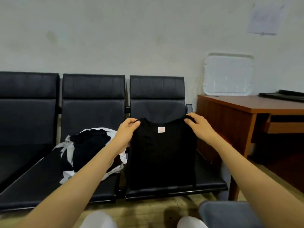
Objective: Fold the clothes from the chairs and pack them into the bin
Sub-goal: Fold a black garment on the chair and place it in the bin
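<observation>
A black shirt (162, 153) with a small pale label at the neck hangs upright over the rightmost black chair (158, 94). My left hand (127, 129) pinches its left shoulder and my right hand (197, 125) pinches its right shoulder. The shirt's hem reaches down to the seat. A heap of black and white clothes (88, 148) lies on the middle chair (93, 99). The corner of a grey bin (227, 213) shows at the bottom right, on the floor.
A third black chair (28, 104) stands at the left. A brown wooden desk (246, 106) stands right of the chairs, with a white tray (228, 74) leaning on the wall and a dark flat object (283, 94) on top.
</observation>
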`<control>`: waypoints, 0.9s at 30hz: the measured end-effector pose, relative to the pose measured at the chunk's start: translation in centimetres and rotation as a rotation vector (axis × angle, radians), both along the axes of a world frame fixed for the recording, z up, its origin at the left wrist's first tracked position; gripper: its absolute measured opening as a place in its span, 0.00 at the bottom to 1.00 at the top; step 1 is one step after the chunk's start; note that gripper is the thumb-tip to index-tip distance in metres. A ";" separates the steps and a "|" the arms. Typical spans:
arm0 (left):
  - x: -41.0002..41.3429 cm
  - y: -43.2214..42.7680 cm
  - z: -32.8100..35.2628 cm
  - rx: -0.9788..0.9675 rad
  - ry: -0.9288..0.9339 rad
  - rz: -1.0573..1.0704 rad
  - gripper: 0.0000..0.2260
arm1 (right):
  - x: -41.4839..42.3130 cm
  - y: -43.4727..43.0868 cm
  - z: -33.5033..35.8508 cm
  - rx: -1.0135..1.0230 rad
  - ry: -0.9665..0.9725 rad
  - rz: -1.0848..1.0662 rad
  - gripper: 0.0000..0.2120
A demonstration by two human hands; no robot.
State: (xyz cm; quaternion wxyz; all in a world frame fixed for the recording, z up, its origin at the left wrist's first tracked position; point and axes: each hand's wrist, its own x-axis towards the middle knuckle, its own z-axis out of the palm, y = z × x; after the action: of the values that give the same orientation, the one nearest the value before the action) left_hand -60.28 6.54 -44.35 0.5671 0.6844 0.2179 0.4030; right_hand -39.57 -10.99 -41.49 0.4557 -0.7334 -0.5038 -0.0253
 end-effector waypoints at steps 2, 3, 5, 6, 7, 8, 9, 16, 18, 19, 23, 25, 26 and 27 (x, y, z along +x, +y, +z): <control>-0.2 0.6 0.0 -0.050 0.003 0.026 0.03 | 0.2 0.1 -0.1 -0.017 0.025 0.010 0.10; -0.2 1.2 -0.5 -0.074 0.025 0.034 0.04 | 0.5 0.3 -0.7 -0.047 0.037 0.010 0.09; 0.2 2.3 -2.5 -0.114 0.085 0.021 0.07 | 1.3 1.3 -2.7 -0.136 0.068 0.002 0.09; 0.5 2.9 -3.8 -0.129 0.123 0.012 0.09 | 1.8 1.9 -4.1 -0.181 0.093 -0.005 0.08; 0.9 3.5 -5.2 -0.142 0.162 0.013 0.10 | 2.4 2.5 -5.5 -0.221 0.127 -0.016 0.08; 1.5 4.1 -6.6 -0.159 0.196 0.026 0.12 | 3.0 3.2 -7.0 -0.251 0.164 -0.029 0.08; 2.1 4.6 -7.8 -0.184 0.223 0.051 0.12 | 3.6 4.0 -8.4 -0.272 0.204 -0.043 0.08; 8.4 9.8 -13.5 -0.405 0.326 0.109 0.05 | 8.9 11.1 -15.4 -0.282 0.343 -0.123 0.12; 10.4 12.2 -13.3 -0.423 0.263 0.095 0.05 | 11.0 13.8 -15.7 -0.210 0.373 -0.125 0.11; 11.4 13.7 -13.1 -0.415 0.222 0.109 0.04 | 12.0 15.3 -15.5 -0.160 0.387 -0.117 0.09; 15.2 18.6 -14.8 -0.291 0.306 0.244 0.05 | 15.1 20.8 -16.5 -0.199 0.353 -0.127 0.12; 16.3 19.2 -18.3 -0.202 0.510 0.253 0.15 | 15.8 22.6 -19.8 -0.372 0.251 -0.173 0.15; 16.4 19.0 -20.1 -0.171 0.602 0.223 0.21 | 15.7 23.0 -22.1 -0.469 0.207 -0.190 0.16; 16.4 18.6 -21.8 -0.142 0.674 0.182 0.26 | 15.5 23.0 -24.4 -0.567 0.150 -0.207 0.18</control>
State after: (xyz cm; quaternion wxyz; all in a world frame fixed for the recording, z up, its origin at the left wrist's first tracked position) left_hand -43.91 25.15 -66.19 0.4711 0.7157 0.4803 0.1875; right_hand -24.09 12.05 -65.92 0.2640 -0.8785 -0.3783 0.1242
